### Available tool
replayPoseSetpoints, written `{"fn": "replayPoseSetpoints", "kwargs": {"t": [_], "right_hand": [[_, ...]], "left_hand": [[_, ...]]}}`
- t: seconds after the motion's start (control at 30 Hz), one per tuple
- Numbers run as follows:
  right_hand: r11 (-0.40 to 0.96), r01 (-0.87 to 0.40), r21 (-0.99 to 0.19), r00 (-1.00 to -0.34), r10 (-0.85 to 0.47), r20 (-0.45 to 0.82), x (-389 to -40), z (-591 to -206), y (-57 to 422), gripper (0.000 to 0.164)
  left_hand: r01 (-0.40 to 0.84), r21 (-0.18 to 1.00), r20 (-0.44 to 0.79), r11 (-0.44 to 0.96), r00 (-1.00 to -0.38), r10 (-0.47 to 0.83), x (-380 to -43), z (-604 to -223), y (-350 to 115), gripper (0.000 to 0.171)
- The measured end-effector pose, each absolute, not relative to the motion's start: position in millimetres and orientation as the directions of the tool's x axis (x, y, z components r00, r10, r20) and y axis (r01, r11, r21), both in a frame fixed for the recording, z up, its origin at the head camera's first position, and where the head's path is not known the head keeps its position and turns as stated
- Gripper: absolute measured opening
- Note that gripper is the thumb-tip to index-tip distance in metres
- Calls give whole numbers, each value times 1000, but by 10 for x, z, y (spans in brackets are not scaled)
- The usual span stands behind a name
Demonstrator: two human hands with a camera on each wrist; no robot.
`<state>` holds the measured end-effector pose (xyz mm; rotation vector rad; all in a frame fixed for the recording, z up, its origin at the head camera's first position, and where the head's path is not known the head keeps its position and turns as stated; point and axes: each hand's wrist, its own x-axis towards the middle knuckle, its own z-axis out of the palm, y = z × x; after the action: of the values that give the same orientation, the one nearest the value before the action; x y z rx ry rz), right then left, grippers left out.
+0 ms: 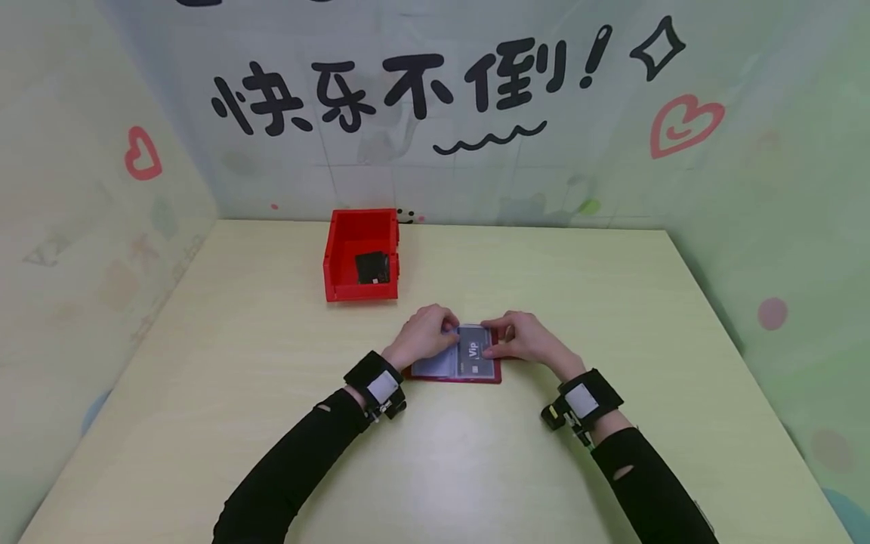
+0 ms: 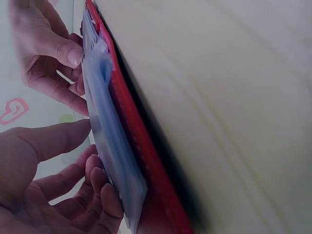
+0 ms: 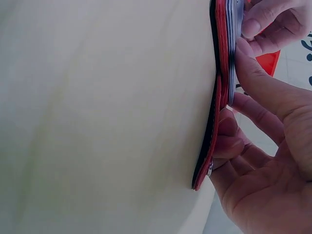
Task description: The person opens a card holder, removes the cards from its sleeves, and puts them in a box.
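Observation:
A red card holder (image 1: 501,375) lies spread on the table, with clear plastic sleeves (image 2: 119,161) inside. A dark grey card marked "Vip" (image 1: 476,366) shows in the right-hand sleeve. My left hand (image 1: 424,332) is over the left half, its thumb and fingertips at the sleeve near the middle fold. From the right, my right hand (image 1: 530,338) holds the holder's edge, with the thumb on the sleeves and the index finger at the top edge. In the right wrist view, its other fingers curl by the red cover (image 3: 209,141), near a metal snap.
A red plastic bin (image 1: 362,230) stands at the back of the table, left of the middle, with a small black item (image 1: 372,267) in it. Printed walls (image 1: 435,181) enclose the back and sides of the pale table (image 1: 238,363).

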<state>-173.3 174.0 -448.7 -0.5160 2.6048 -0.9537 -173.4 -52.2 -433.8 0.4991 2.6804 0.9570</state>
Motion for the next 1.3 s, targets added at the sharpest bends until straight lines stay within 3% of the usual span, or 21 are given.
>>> {"fn": "replayPoseSetpoints", "kwargs": {"t": [0.87, 1.3], "right_hand": [[746, -181, -641, -901, -387, -195, -1702, -4472, 1692, 59], [755, -204, -624, -898, -397, -187, -1723, -4489, 1674, 58]], "left_hand": [[24, 641, -337, 767, -889, 309, -1854, -4307, -421, 30], [62, 625, -307, 778, -897, 318, -1759, -4293, -460, 22]]}}
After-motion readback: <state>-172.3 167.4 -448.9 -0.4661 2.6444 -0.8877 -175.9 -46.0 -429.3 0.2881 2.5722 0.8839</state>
